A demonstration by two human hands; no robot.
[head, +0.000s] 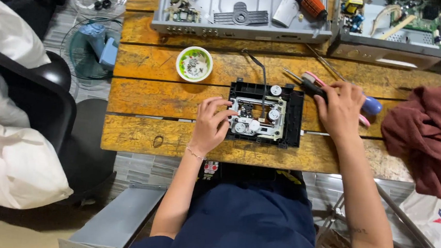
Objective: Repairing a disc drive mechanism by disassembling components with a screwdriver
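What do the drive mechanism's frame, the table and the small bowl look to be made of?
Frame: matte black moulded plastic, with ribbed edges and no shine. Table: wooden planks, with grain, gaps between the boards and a worn yellowish stain. Bowl: probably plastic or glazed ceramic, with a smooth white rim and green inside; the picture cannot settle which.

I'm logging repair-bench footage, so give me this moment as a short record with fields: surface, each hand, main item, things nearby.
surface: worn yellow wooden table
main item: black disc drive mechanism, top open, white gears showing
left hand: fingertips on the mechanism's left edge
right hand: resting on a screwdriver beside the mechanism
nearby: small white bowl with small parts; dark red cloth at right; two opened device chassis at the far edge
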